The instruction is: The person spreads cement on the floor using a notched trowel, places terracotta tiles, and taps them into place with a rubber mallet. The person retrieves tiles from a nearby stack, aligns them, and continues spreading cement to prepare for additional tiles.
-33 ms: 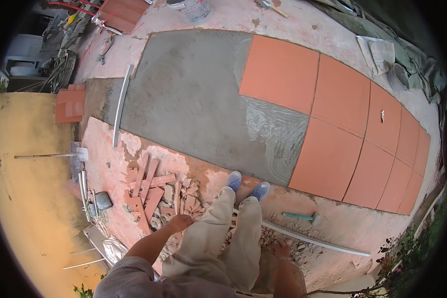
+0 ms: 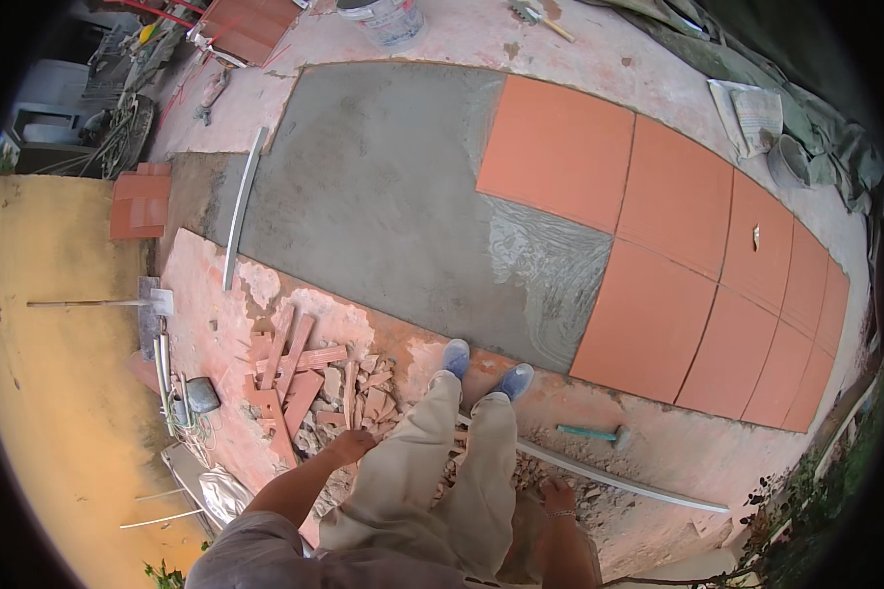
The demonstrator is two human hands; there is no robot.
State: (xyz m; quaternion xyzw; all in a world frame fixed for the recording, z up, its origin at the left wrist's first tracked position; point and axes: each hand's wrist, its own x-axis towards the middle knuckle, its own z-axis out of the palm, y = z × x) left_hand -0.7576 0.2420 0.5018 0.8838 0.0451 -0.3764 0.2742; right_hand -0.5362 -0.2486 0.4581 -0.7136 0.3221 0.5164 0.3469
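I stand at the near edge of a patch of wet grey mortar (image 2: pixel 354 187), arms hanging at my sides. My left hand (image 2: pixel 350 448) is by my left trouser leg, its fingers turned down and mostly hidden. Beside my right leg hangs my right hand (image 2: pixel 558 494), fingers loosely apart and nothing visible in them. A rubber mallet (image 2: pixel 599 433) with a teal handle lies on the ground ahead of that hand. Near it a long metal straightedge (image 2: pixel 619 481) runs behind my feet. Terracotta tiles (image 2: pixel 658 304) cover the right part of the bed; combed slurry (image 2: pixel 545 265) shows beside them.
Broken tile pieces (image 2: pixel 304 383) are heaped left of my feet. Another straightedge (image 2: pixel 242 211) lies across the mortar's left end. A shovel (image 2: pixel 157 302) rests by the yellow wall (image 2: pixel 59 363). At the far side stand a bucket (image 2: pixel 388 22) and a notched trowel (image 2: pixel 540 18).
The view has shifted very slightly. My left hand sits a little lower and farther left in the picture; the tiles, mortar and tools look unchanged.
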